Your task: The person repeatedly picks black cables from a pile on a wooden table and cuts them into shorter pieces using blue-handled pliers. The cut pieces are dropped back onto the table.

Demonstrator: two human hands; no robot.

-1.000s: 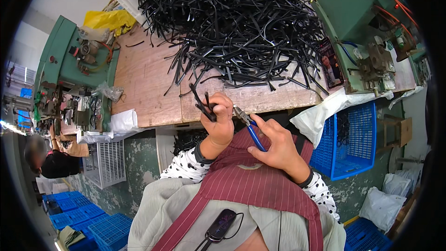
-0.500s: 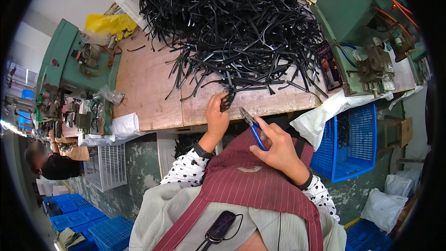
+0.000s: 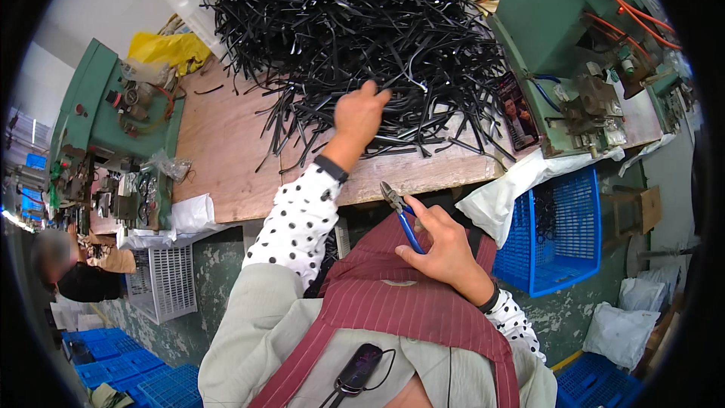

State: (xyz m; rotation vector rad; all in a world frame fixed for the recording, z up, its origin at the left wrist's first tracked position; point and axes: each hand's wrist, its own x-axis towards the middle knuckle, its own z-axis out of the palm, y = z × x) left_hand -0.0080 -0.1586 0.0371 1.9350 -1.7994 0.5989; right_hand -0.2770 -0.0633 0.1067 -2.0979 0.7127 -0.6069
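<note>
My left hand (image 3: pixel 358 117) reaches out over the near part of a big heap of thin black strips (image 3: pixel 347 38), touching or just above them. Its fingers curl down away from view, so whether they grip a strip is hidden. Close to my body, in front of the table edge, my right hand (image 3: pixel 443 248) is closed around a pair of diagonal cutters (image 3: pixel 411 233). The cutters have blue handles, and their metal jaws point up and to the left, apart from the strips.
The strips lie on a worn wooden table (image 3: pixel 226 143). Green machines (image 3: pixel 113 106) flank it, the right one (image 3: pixel 547 38) with orange hoses. A blue crate (image 3: pixel 559 242) stands below right, a white crate (image 3: pixel 172 279) below left. Another person (image 3: pixel 83 272) works at the far left.
My left hand has moved away from the cutters, forward into the heap; the black strips it held near the table edge are no longer seen there. My right hand keeps the cutters.
</note>
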